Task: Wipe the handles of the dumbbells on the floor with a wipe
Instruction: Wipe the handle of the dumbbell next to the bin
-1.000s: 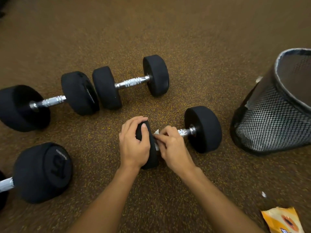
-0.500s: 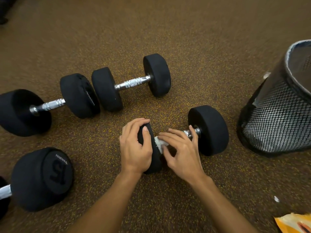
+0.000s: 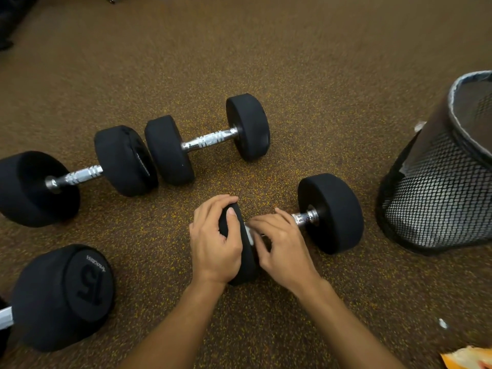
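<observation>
at frame centre our left hand (image 3: 215, 243) clamps the near head of the dumbbell (image 3: 330, 213) while our right hand (image 3: 282, 245) wraps the wipe (image 3: 249, 233) round its handle (image 3: 304, 218). we judge three other dumbbells (image 3: 207, 141) at left remain unwiped.

Left hand (image 3: 215, 245): gripping the near black weight of the nearest dumbbell (image 3: 330, 213).
Right hand (image 3: 282, 246): wrapped over its chrome handle, white wipe (image 3: 249, 233) showing beneath fingers.
Right: black mesh bin (image 3: 436, 193).
Left, far: three more dumbbells on speckled floor (image 3: 319, 75).
</observation>
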Demonstrator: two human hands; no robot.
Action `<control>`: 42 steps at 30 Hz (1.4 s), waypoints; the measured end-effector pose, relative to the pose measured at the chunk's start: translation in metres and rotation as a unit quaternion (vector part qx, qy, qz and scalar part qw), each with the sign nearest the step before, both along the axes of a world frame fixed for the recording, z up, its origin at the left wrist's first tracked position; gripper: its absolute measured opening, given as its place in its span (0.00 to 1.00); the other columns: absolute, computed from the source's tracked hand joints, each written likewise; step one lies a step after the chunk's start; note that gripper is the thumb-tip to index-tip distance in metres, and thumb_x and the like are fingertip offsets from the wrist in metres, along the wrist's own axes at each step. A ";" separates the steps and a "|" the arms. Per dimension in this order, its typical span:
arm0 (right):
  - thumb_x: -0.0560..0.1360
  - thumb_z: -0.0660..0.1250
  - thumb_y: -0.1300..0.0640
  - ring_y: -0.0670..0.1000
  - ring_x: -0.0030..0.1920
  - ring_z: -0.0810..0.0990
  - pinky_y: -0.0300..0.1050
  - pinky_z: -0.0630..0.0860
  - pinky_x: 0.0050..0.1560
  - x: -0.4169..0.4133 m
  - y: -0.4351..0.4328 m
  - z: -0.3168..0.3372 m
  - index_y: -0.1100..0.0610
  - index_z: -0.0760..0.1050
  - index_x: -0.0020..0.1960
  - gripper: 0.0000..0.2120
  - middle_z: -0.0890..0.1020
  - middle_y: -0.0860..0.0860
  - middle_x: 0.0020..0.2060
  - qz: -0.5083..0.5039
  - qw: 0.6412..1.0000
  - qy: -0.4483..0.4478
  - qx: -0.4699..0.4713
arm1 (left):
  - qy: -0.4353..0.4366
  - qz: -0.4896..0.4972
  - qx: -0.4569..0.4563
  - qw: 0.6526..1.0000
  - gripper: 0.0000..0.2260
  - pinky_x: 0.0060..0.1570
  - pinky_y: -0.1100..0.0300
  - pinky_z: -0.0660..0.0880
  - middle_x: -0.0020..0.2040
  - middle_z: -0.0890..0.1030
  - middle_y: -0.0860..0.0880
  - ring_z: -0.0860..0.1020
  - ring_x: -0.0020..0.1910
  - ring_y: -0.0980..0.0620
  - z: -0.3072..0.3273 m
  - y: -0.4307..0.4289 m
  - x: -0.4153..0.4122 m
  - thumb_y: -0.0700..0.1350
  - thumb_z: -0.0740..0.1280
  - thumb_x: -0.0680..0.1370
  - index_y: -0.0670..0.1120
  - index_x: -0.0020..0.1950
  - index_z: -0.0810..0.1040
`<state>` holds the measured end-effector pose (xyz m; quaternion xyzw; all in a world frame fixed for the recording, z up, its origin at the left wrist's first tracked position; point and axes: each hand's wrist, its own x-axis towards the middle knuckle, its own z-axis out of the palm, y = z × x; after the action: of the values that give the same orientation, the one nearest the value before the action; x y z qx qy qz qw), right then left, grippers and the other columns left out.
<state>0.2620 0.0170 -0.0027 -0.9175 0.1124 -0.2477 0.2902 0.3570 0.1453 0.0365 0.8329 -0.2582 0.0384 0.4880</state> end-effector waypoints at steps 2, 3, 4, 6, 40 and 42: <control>0.81 0.67 0.60 0.48 0.61 0.82 0.54 0.66 0.78 0.003 0.001 0.000 0.57 0.84 0.62 0.12 0.85 0.48 0.59 0.016 1.000 0.006 -0.003 | 0.002 0.000 -0.001 1.000 0.14 0.66 0.41 0.74 0.62 0.81 0.58 0.77 0.66 0.55 0.000 -0.001 0.001 0.50 0.59 0.83 0.54 0.61 0.83; 0.81 0.67 0.60 0.48 0.61 0.82 0.53 0.65 0.79 0.001 0.001 -0.001 0.58 0.84 0.63 0.12 0.85 0.49 0.59 0.024 1.000 0.003 -0.007 | 0.004 0.000 0.001 1.000 0.14 0.66 0.41 0.74 0.62 0.81 0.58 0.76 0.66 0.55 0.001 -0.001 0.001 0.50 0.59 0.83 0.54 0.61 0.83; 0.81 0.68 0.60 0.48 0.62 0.82 0.52 0.64 0.79 -0.001 0.000 -0.001 0.58 0.84 0.63 0.12 0.85 0.49 0.60 0.031 0.999 -0.004 -0.011 | 0.005 0.001 0.003 1.000 0.14 0.66 0.41 0.74 0.62 0.81 0.58 0.76 0.66 0.55 0.001 -0.001 0.001 0.51 0.59 0.83 0.54 0.61 0.83; 0.81 0.70 0.61 0.46 0.63 0.82 0.51 0.64 0.80 -0.007 -0.004 -0.001 0.58 0.84 0.63 0.12 0.85 0.49 0.60 0.037 0.999 -0.022 -0.018 | 0.005 0.002 0.004 1.000 0.14 0.66 0.40 0.73 0.62 0.81 0.59 0.76 0.66 0.55 0.001 -0.001 0.001 0.51 0.59 0.83 0.55 0.62 0.83; 0.77 0.74 0.62 0.45 0.66 0.81 0.53 0.58 0.83 0.001 0.003 0.026 0.55 0.85 0.62 0.14 0.87 0.47 0.59 -0.017 0.990 0.111 0.081 | 0.052 -0.025 0.088 0.994 0.18 0.69 0.46 0.69 0.69 0.77 0.53 0.72 0.71 0.52 0.009 0.003 0.004 0.52 0.58 0.84 0.53 0.69 0.81; 0.77 0.75 0.62 0.46 0.65 0.81 0.52 0.58 0.83 0.002 0.001 0.028 0.56 0.85 0.61 0.13 0.87 0.48 0.59 -0.020 0.990 0.111 0.086 | 0.055 -0.026 0.092 0.994 0.17 0.68 0.46 0.69 0.69 0.77 0.53 0.72 0.71 0.51 0.011 0.003 0.005 0.51 0.59 0.84 0.53 0.69 0.81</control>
<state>0.2637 0.0185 0.0250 -0.9086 0.1830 -0.1389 0.3488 0.3622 0.1484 0.0471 0.8681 -0.2549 -0.0435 0.4237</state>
